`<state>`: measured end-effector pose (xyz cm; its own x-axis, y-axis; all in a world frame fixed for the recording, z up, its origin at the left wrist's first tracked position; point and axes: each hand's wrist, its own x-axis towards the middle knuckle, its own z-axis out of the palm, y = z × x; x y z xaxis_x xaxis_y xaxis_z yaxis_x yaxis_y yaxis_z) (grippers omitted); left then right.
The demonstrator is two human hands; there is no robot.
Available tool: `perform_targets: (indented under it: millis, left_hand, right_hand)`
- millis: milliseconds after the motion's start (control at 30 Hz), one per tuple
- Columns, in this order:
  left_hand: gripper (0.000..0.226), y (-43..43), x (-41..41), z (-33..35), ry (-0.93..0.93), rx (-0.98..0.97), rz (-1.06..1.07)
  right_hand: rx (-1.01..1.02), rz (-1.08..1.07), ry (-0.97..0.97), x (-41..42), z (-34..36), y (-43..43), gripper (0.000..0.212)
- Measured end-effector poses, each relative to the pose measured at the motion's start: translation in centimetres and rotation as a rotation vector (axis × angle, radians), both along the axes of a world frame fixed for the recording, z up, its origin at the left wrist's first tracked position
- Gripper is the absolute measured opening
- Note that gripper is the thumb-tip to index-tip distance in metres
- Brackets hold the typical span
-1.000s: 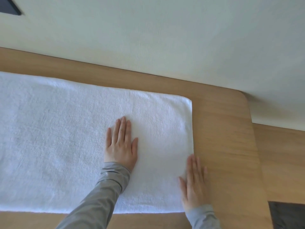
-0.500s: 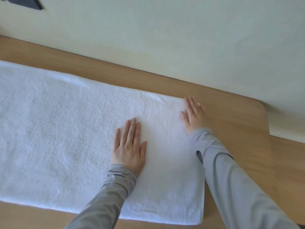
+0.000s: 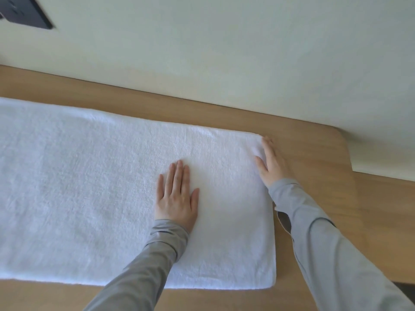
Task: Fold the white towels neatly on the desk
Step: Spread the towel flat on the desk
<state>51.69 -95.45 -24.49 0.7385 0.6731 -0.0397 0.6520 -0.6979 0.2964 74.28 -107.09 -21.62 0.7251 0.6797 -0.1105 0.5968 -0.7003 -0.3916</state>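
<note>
One plain off-white wall (image 3: 224, 52) fills the top half; matte, fine grain. Below it is the desk (image 3: 318, 180): light wood-grain top, back edge against the wall, far right corner rounded.

White towel (image 3: 89, 187) lies flat on the desk and covers most of it. Terry pile, rectangular, soft rounded corners. Long axis runs left-right, roughly parallel to the wall. The left end runs out of view; the right short edge stops short of the desk's right side. A faint crease crosses it front to back, right of centre.

Two grey sleeves, smooth fabric: left sleeve (image 3: 146, 265) lies over the towel's near edge, right sleeve (image 3: 325, 243) is over bare wood just beside the towel.

Left hand (image 3: 177, 198): palm down on the towel's right part, fingers straight and pressed together, thumb out.

Right hand (image 3: 272, 164): flat along the right short edge by the far corner, fingers straight and together, thumb on the pile.

Dark rectangular panel (image 3: 27, 15) on the wall, top left, blurred.
</note>
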Motion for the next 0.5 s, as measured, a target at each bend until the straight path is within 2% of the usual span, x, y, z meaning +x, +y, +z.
perform_targets:
  millis: [133,233,367,433,500]
  left_hand:
    - [0.055,0.3,-0.4,0.3,-0.064,-0.072,-0.011]
    - [0.054,-0.4,-0.9,1.4,-0.235,-0.166,0.109]
    - [0.054,-4.1,-2.7,3.0,-0.45,-0.211,0.581]
    - [0.062,-6.9,-3.7,3.5,-0.485,-0.292,0.913]
    - [0.071,-10.0,-4.4,3.7,-0.481,-0.419,1.116]
  right_hand:
    - [-0.007,-0.051,0.024,0.9,0.6,-1.3,0.053]
    - [-0.019,-0.047,0.048,2.6,0.4,-0.7,0.05]
    - [-0.072,0.02,0.116,5.0,0.1,1.2,0.052]
    - [-0.097,0.075,0.139,5.9,0.1,2.2,0.052]
    - [-0.103,0.142,0.191,6.5,0.0,2.8,0.052]
